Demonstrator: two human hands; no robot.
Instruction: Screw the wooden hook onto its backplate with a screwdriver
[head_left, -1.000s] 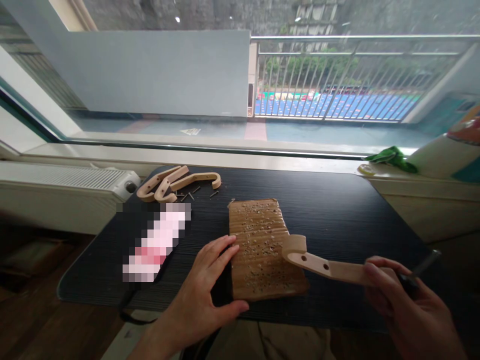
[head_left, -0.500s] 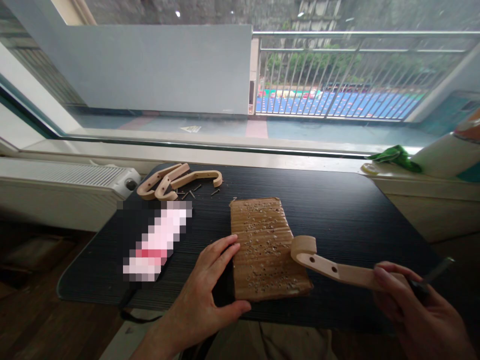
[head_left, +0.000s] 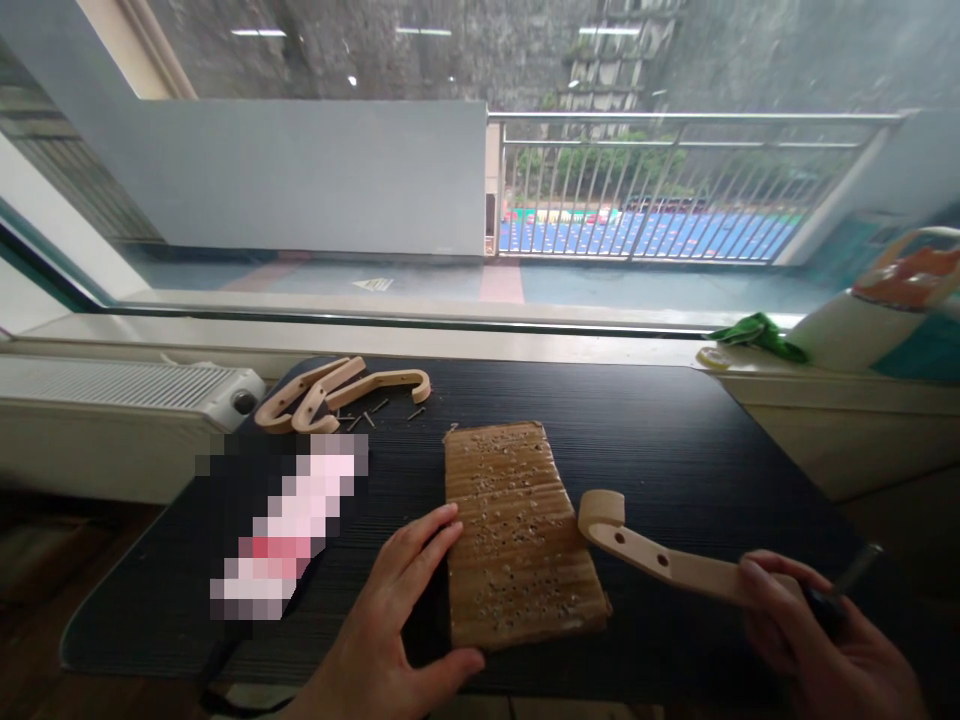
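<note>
A brown corrugated cardboard block (head_left: 517,535), pitted with small holes, lies on the black table (head_left: 637,420). My left hand (head_left: 401,600) is at its lower left corner, fingertips against the left edge and thumb along the near edge. In my right hand (head_left: 817,630) is a curved wooden hook (head_left: 660,560) with two dark holes in its face; its curled end is just right of the block. The same hand also grips a dark-handled tool with a thin metal shaft (head_left: 860,568), perhaps a screwdriver, its lower part hidden by the fingers.
Several similar wooden hooks (head_left: 322,392) lie at the table's back left, with loose screws (head_left: 367,418) beside them. A blurred-out pinkish item (head_left: 289,540) lies to the left. A radiator (head_left: 202,390) stands left; a green cloth (head_left: 761,335) is on the windowsill.
My view has tilted up a little, so the table sits lower in the picture. My hands, the block and the held hook keep almost the same arrangement.
</note>
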